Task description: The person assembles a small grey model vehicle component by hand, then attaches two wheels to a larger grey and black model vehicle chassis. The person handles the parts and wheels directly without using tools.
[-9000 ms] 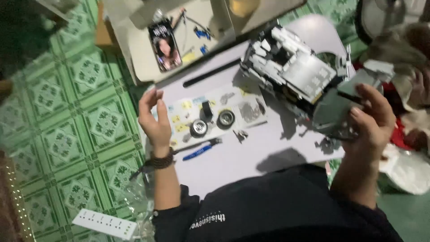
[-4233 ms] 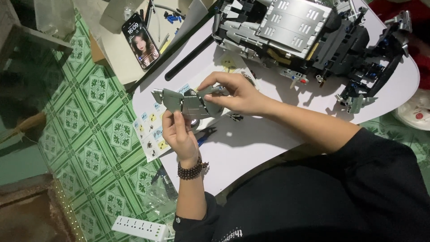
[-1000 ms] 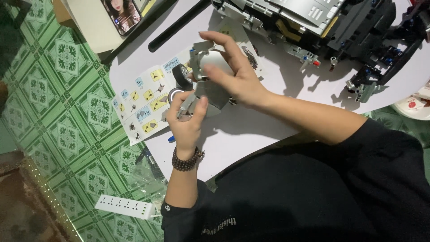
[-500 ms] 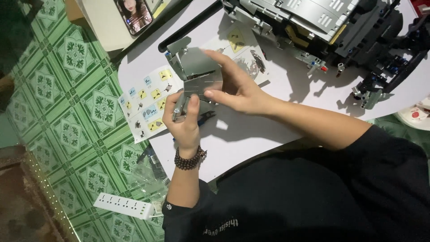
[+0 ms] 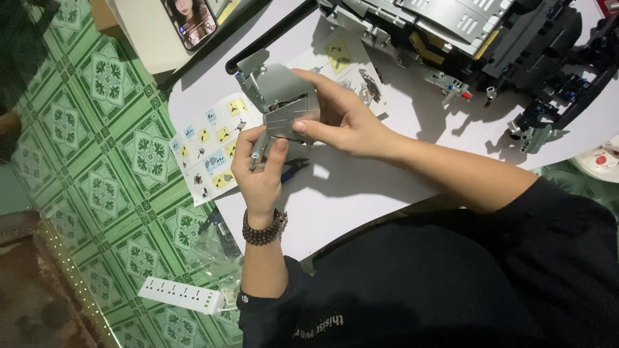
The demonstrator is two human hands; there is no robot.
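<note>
Right now both hands grip a silver panel assembly (image 5: 278, 96) above the white table (image 5: 361, 187): the left hand (image 5: 258, 171) pinches its lower strut, the right hand (image 5: 345, 119) clamps the panel from the side. Too much squeeze could likely pop a joint or drop pins onto the green tiled floor (image 5: 116, 154). The large dark brick-built vehicle (image 5: 490, 45) crowds the far side; the table edge lies just beside the left wrist, with the sticker sheet (image 5: 209, 151) overhanging it.

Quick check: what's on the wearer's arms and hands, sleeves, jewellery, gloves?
Both hands are bare, no gloves. The left hand has a dark beaded bracelet at the wrist. The right hand shows no jewellery. Black sleeves are pushed up, leaving both forearms uncovered.
</note>
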